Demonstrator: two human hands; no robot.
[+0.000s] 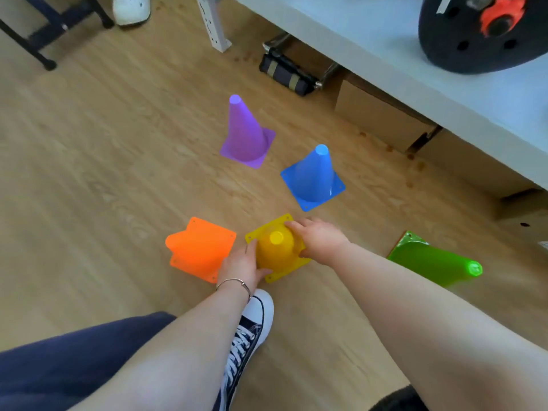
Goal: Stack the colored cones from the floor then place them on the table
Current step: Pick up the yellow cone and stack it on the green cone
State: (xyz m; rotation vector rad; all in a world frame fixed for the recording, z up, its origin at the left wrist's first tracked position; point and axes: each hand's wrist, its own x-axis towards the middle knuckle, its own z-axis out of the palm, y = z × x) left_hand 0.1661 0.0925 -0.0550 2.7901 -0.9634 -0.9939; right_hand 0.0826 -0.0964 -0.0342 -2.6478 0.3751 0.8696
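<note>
A yellow cone [275,250] stands upright on the wooden floor, seen from above. My left hand [241,266] grips its lower left side and my right hand [317,238] grips its right side. An orange cone [200,247] lies tipped just left of it. A purple cone [244,133] and a blue cone [314,176] stand upright farther off. A green cone [436,262] lies on its side to the right. The white table [444,93] runs along the upper right.
A black helmet-like object [480,31] sits on the table. Cardboard boxes [376,114] and a black strapped bundle [287,71] lie under it. My sneaker [252,327] is just below the yellow cone. A black chair base [44,34] stands at the upper left.
</note>
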